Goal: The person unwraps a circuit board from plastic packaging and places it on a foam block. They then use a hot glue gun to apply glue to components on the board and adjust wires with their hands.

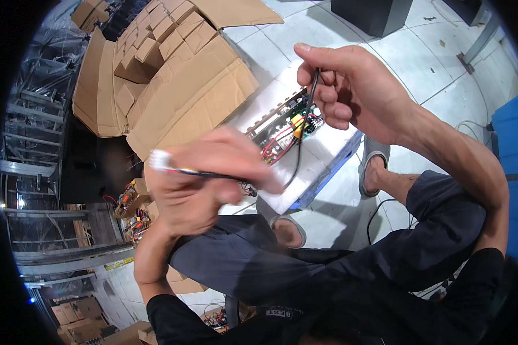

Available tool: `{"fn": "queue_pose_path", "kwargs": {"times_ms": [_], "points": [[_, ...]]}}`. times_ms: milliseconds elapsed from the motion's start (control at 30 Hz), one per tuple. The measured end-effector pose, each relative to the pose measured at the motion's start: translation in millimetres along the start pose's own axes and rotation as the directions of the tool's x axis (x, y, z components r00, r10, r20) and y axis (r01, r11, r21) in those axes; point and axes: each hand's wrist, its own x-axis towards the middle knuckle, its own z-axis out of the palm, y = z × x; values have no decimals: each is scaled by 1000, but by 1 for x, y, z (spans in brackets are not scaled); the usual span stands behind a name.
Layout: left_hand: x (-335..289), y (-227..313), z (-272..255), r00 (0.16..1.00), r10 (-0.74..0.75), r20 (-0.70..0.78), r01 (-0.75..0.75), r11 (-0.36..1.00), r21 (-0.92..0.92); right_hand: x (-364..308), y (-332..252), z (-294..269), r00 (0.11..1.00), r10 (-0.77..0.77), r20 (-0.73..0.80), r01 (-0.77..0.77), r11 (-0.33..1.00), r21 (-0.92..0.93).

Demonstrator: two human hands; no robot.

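My left hand (204,178), partly blurred by motion, is closed around a thin black cable. The cable's white plug (160,160) and a few coloured wires stick out on the hand's left side. Higher up on the right, my right hand (360,86) has its fingers curled round a black cable (315,86) between thumb and fingers. This cable runs down in a loop toward my left hand. Below and between the hands lies a green circuit board (311,118) with red wires and a yellow part (297,122), set on a white foam block (328,150).
A large open carton (195,95) with cardboard dividers stands at upper left. Beneath the foam is a blue crate (328,178). More boards (135,201) lie at left beside a metal rack (31,167). A black box (371,14) stands at the top, a blue bin (512,132) at right.
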Motion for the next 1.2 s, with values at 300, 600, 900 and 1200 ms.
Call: {"fn": "queue_pose_path", "kwargs": {"times_ms": [300, 600, 900, 1200], "points": [[32, 55, -40, 983, 171, -70, -185, 924, -336, 10, 5, -24, 976, -167, -140, 108, 929, -355], [68, 31, 18, 771, -614, -167, 520, 760, -390, -4, -20, -19, 917, -362, -168, 291, 895, -338], [56, 20, 32, 718, -691, -85, 652, 710, -265, -28, -30, -4, 817, -567, 108, 526, 655, -543], [47, 18, 28, 829, -529, -182, 506, 848, -160, -29, -36, -4, 854, -504, 126, 490, 700, -520]]}}
